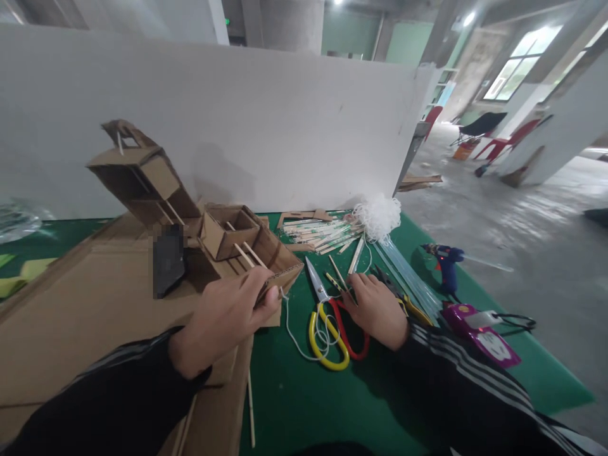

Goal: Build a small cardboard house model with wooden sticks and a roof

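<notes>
My left hand [237, 307] grips the near corner of an open cardboard box [280, 263], thumb on the outside wall. Wooden sticks [249, 254] cross the box, and a white string [297, 345] hangs from its corner onto the table. My right hand [377, 307] is low over the table with its fingers curled around the end of a thin yellow-and-black stick [334, 282]. A plain wooden stick [338, 271] lies beside it. Just left of that hand are scissors [319, 282] with red and yellow handles, blades apart, string looped over them. Pliers [418, 310] lie partly behind the right hand.
A raised cardboard piece [147, 171] and a dark pixelated object [170, 259] stand at left on cardboard sheeting [95, 285]. Behind are loose sticks [318, 233] and tangled white string [377, 216]. Clear glue sticks [408, 278], a blue glue gun [447, 266] and a purple power strip [482, 332] lie right.
</notes>
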Demonstrator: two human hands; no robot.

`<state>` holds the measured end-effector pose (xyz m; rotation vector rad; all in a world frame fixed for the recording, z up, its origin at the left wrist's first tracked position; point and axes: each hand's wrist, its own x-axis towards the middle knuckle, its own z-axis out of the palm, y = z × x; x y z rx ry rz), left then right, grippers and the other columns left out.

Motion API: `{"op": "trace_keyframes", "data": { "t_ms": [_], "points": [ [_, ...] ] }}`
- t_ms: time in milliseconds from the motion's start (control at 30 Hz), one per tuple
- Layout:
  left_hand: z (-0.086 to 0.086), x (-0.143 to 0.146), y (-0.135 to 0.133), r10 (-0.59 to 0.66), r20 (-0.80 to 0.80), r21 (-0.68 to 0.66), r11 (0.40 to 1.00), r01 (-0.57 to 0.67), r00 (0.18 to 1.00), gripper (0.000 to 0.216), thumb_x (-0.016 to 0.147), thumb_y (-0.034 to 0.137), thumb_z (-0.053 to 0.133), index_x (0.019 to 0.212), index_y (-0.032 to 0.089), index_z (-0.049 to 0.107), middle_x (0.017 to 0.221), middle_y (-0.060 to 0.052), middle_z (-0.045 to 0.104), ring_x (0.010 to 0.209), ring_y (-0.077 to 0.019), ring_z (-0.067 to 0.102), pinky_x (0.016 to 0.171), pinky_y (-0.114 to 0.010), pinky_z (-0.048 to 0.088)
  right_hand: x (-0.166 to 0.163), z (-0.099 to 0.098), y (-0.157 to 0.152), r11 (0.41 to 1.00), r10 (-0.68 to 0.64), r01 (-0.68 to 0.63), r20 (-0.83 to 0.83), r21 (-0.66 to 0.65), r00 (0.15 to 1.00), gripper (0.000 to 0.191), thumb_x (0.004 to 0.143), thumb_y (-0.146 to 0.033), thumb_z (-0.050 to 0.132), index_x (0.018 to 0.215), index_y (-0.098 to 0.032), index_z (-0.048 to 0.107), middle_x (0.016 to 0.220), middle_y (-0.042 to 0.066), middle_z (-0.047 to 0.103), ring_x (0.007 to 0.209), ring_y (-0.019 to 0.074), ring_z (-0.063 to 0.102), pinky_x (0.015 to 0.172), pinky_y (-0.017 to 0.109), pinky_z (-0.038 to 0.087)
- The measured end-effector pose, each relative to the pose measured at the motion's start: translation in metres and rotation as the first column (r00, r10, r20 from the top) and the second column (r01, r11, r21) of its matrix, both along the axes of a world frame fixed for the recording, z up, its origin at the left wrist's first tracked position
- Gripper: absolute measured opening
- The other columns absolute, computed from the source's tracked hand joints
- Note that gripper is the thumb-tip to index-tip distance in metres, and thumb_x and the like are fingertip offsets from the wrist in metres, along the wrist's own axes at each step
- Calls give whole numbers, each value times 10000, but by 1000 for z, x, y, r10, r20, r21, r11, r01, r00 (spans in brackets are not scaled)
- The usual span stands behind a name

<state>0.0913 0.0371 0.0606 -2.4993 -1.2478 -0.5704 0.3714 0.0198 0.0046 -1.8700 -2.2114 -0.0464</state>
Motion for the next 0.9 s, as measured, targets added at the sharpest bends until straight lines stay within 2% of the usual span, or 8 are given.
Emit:
{"op": "trace_keyframes", "data": {
  "t_ms": [267, 367, 500, 567, 633, 733, 833, 900],
  "points": [
    [-13, -4, 16, 85, 20, 34, 996, -86, 996, 144, 951, 307, 421, 923, 197, 509, 577, 27, 589, 517, -204, 627, 478, -281, 347, 2, 6, -3, 997, 65, -67, -50, -47, 997, 109, 963, -253, 518, 883, -193, 561, 932, 65, 639, 918, 234, 590, 796, 332, 425],
    [-20, -6, 21, 60, 90, 81, 994, -67, 994, 126, 929, 288, 455, 1016, 202, 482, 770, -21, 662, 729, -217, 691, 615, -295, 475, 4, 3, -5, 987, 117, -124, -73, -101, 990, 107, 940, -270, 559, 862, -200, 581, 898, 40, 630, 888, 209, 600, 767, 306, 437],
    [-21, -5, 20, -123, 211, 251, 966, 68, 970, 427, 833, 248, 615, 1195, 172, 400, 1154, -148, 599, 1104, -278, 617, 946, -418, 512, 8, 2, -7, 976, 151, -162, -80, -148, 985, 66, 910, -247, 570, 887, -198, 608, 914, 46, 622, 886, 214, 595, 753, 310, 437],
    [-19, -3, 15, -234, 195, 392, 909, 143, 952, 571, 761, 208, 714, 1235, 170, 398, 1195, -168, 553, 1138, -304, 584, 968, -461, 497, 10, 2, -7, 972, 156, -166, -76, -166, 985, 38, 879, -221, 587, 890, -194, 611, 926, 56, 619, 883, 222, 590, 753, 319, 435],
    [-17, 0, 7, -282, 112, 462, 864, 201, 953, 585, 724, 171, 763, 1218, 198, 451, 1194, -143, 560, 1157, -304, 567, 968, -457, 482, 10, 3, -7, 972, 141, -152, -74, -179, 987, 25, 863, -203, 591, 870, -189, 610, 928, 69, 620, 884, 236, 590, 756, 331, 432],
    [-18, 13, -12, -327, -49, 374, 870, 321, 944, 424, 786, 193, 728, 1182, 221, 579, 1180, -73, 655, 1173, -260, 564, 1011, -413, 426, 8, 2, -7, 974, 105, -120, -87, -191, 991, 55, 869, -191, 570, 824, -185, 602, 918, 83, 628, 883, 244, 598, 764, 337, 429],
    [-29, 33, -29, -404, -104, 123, 902, 414, 909, 298, 898, 251, 595, 1190, 207, 628, 1222, -41, 687, 1178, -227, 578, 1041, -389, 384, 6, 1, -7, 977, 69, -91, -114, -193, 991, 54, 847, -172, 569, 797, -185, 587, 915, 87, 635, 892, 243, 605, 774, 328, 420],
    [-40, 44, -35, -454, -124, -59, 891, 450, 882, 338, 921, 271, 545, 1251, 224, 595, 1265, -57, 661, 1157, -243, 587, 998, -414, 416, 4, 2, -8, 979, 34, -61, -142, -194, 989, 48, 838, -176, 571, 792, -190, 572, 899, 77, 640, 866, 231, 609, 749, 314, 406]
  ]
}}
